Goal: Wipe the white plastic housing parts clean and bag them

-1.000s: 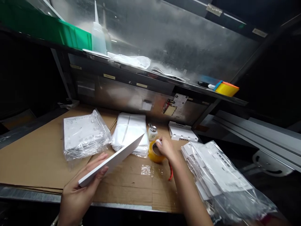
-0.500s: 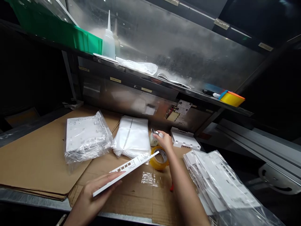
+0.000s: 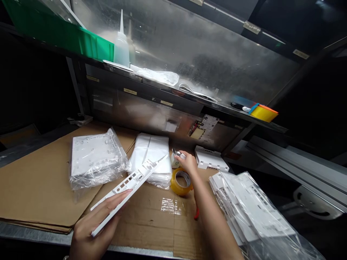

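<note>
A translucent yellow roll of tape (image 3: 176, 186) lies flat on the cardboard-covered bench (image 3: 141, 251), and everything else can be placed from it. To its left and nearer the person, the left hand (image 3: 96, 225) grips a thin white plastic panel (image 3: 127, 196) with a row of rectangular and round cut-outs along one side wall. The panel is held tilted, thumb on one side and fingers on the other, its far end rising toward the tape roll's left and overlapping the bags in view.

Just behind the tape roll stands a small white bottle with a shiny metal top (image 3: 175, 162). The right hand (image 3: 189, 164) is at that top, its fingers closed on a small white piece (image 3: 182, 155); the hand hides whether the piece touches the metal.

Left of the tape roll and slightly behind it sits a stack of flat, whitish clear plastic bags (image 3: 151, 144). Farther left is a clear plastic bag of white moulded panels (image 3: 92, 151), resting on flat brown cardboard sheets (image 3: 40, 195). Behind the tape roll and to its right lies a white slotted plastic housing (image 3: 211, 159). Right of it and nearer the person spreads a second clear bag of white panels (image 3: 257, 206). A red curved strip (image 3: 196, 213) shows just to its right, partly hidden by the right forearm.
</note>
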Demonstrator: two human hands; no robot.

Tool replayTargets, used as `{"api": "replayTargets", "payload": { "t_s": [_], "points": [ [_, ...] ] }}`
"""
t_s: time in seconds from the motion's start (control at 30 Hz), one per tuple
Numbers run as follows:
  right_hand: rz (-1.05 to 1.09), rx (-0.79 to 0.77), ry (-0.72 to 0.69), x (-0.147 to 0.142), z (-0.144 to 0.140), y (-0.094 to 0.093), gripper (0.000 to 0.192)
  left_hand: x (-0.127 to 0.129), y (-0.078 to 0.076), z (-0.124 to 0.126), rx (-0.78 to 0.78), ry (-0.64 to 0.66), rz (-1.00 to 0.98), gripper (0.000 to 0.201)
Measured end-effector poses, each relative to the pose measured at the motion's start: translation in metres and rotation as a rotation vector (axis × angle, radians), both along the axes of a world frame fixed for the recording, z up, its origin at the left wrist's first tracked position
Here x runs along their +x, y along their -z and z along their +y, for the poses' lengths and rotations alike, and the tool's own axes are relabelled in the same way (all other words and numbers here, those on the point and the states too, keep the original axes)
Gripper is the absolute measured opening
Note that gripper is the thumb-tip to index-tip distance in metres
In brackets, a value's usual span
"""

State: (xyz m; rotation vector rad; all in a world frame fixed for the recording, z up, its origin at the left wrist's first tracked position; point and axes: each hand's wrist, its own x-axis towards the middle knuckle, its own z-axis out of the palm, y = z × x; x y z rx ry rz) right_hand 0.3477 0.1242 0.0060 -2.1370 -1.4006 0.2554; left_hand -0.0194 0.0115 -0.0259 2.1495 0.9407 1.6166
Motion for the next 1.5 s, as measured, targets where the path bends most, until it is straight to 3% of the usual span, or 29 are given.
{"api": "replayTargets", "payload": {
  "t_s": [0.13,0.27,0.43,0.57,0.77,0.97,1.13,1.3,1.5],
  "points": [
    [-0.005,-0.001,-0.005,-0.002,-0.001,-0.003,0.046,0.002,-0.003,0.006,-0.042,0.047,0.115,0.038],
    [-0.004,-0.012,-0.014,-0.004,-0.004,-0.006,0.044,0.002,0.001,0.007,-0.131,0.062,0.080,0.036],
    [-0.004,-0.007,0.016,0.002,-0.007,-0.016,0.066,0.000,0.004,0.008,-0.229,0.062,0.067,0.033],
    [-0.033,-0.043,0.027,0.013,-0.004,-0.026,0.047,0.000,-0.005,0.009,-0.248,0.062,0.059,0.030],
    [-0.203,-0.064,-0.143,0.008,-0.006,-0.039,0.029,0.002,-0.012,0.008,-0.220,0.052,0.023,0.026],
    [-0.333,-0.053,-0.173,-0.002,-0.007,-0.044,0.024,0.002,-0.013,0.007,-0.215,0.062,0.025,0.026],
    [-0.305,0.027,-0.158,-0.004,-0.007,-0.048,0.021,0.007,-0.010,0.010,-0.162,0.045,-0.034,0.031],
    [-0.166,0.236,-0.138,-0.032,-0.046,-0.063,0.030,0.012,-0.013,0.008,-0.061,-0.039,-0.071,0.038],
    [0.194,0.588,-0.493,-0.128,-0.138,-0.074,0.013,0.018,-0.025,-0.005,-0.033,-0.059,-0.050,0.036]
  ]
}}
